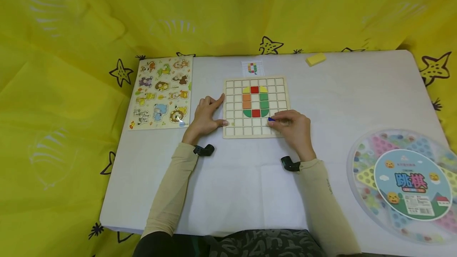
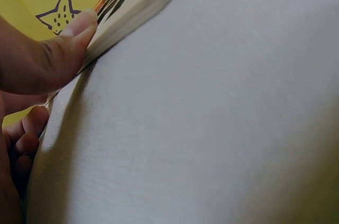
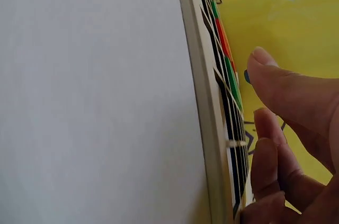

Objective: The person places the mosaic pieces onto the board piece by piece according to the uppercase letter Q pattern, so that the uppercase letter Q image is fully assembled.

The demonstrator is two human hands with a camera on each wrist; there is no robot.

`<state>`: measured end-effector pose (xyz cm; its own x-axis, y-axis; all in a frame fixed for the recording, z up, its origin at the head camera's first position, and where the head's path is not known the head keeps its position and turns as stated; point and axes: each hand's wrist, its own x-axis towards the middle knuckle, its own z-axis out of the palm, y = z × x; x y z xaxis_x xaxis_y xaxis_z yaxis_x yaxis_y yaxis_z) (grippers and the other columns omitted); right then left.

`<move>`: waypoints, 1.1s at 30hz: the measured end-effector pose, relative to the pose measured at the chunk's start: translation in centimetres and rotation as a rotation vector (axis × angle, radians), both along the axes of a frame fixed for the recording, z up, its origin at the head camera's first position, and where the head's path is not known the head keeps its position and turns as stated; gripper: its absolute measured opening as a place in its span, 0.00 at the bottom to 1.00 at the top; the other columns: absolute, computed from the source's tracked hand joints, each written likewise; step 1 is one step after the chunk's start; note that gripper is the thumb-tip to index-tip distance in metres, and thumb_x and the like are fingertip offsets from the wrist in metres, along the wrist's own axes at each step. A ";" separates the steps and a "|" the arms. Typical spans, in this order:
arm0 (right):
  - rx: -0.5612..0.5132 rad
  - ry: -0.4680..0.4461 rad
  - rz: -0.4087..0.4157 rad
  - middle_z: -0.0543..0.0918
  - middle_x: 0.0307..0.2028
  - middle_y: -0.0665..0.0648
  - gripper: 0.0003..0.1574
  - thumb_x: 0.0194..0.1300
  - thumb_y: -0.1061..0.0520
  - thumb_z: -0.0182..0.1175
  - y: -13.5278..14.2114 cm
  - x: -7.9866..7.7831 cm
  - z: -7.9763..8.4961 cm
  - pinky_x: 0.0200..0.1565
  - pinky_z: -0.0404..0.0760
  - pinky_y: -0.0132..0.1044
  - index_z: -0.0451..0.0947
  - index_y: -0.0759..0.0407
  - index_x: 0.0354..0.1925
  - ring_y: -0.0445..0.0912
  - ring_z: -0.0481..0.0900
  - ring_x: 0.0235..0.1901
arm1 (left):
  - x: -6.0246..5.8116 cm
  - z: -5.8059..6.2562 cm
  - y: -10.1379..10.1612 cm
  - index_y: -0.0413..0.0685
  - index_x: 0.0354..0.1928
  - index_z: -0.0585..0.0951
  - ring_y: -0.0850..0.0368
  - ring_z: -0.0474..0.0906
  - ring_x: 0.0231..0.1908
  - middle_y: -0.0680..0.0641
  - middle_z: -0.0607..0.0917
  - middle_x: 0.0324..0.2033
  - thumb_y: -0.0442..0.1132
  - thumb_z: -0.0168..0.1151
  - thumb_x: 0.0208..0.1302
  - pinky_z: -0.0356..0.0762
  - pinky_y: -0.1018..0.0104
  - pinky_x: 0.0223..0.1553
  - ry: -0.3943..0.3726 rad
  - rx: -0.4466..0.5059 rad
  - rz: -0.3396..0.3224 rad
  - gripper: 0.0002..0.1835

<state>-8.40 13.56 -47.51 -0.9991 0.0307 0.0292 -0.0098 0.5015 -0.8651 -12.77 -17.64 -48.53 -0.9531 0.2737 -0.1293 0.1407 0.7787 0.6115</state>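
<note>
A square wooden grid board (image 1: 237, 131) lies mid-table, with red, orange, yellow and green tiles set in a ring on it. My left hand (image 1: 206, 116) is at its left edge, index finger and thumb spread apart. In the left wrist view the thumb (image 2: 79, 28) rests on the board's rim, while the other fingers sit lower beside it. Over the lower right cells, my right hand (image 1: 294, 128) pinches a small dark blue tile (image 1: 271, 119) between thumb and index finger. Mostly hidden by the thumb, the blue tile (image 3: 247, 76) shows only an edge in the right wrist view.
Behind the board lies a pattern card (image 1: 260, 71) showing a similar coloured ring. An animal puzzle board (image 1: 135, 104) is at the left, a yellow block (image 1: 315, 59) at the back right. A round Chinese checkers box (image 1: 412, 185) overlaps the table's right edge.
</note>
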 end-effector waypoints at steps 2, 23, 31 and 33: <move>0.002 0.000 0.012 0.90 0.46 0.64 0.13 0.55 0.61 0.82 -0.5 0.0 -0.1 0.51 0.75 0.39 0.92 0.66 0.39 0.57 0.85 0.50 | 0.0 0.1 0.1 0.54 0.83 0.60 0.47 0.60 0.48 0.41 0.71 0.50 0.46 0.80 0.58 0.57 0.57 0.53 -0.002 -0.005 0.000 0.54; 0.214 -0.053 0.061 0.90 0.41 0.61 0.16 0.53 0.54 0.84 -1.7 -0.4 0.2 0.39 0.67 0.41 0.94 0.59 0.38 0.53 0.76 0.37 | 0.1 0.1 -0.3 0.53 0.83 0.59 0.46 0.60 0.48 0.40 0.72 0.50 0.47 0.80 0.58 0.58 0.55 0.54 -0.004 -0.010 -0.018 0.54; 0.197 -0.067 0.093 0.89 0.41 0.62 0.19 0.52 0.51 0.85 -1.2 -0.6 0.7 0.39 0.69 0.41 0.93 0.60 0.40 0.52 0.76 0.37 | 0.0 0.0 -0.2 0.53 0.83 0.59 0.47 0.59 0.47 0.41 0.71 0.50 0.46 0.80 0.58 0.57 0.56 0.54 -0.002 0.003 -0.017 0.54; 0.172 -0.070 0.092 0.88 0.43 0.64 0.21 0.54 0.52 0.84 -0.6 -0.6 1.2 0.43 0.72 0.43 0.92 0.62 0.42 0.55 0.78 0.40 | -0.1 0.0 -0.1 0.53 0.83 0.59 0.47 0.59 0.47 0.41 0.71 0.50 0.46 0.80 0.59 0.57 0.56 0.54 -0.003 0.001 -0.020 0.54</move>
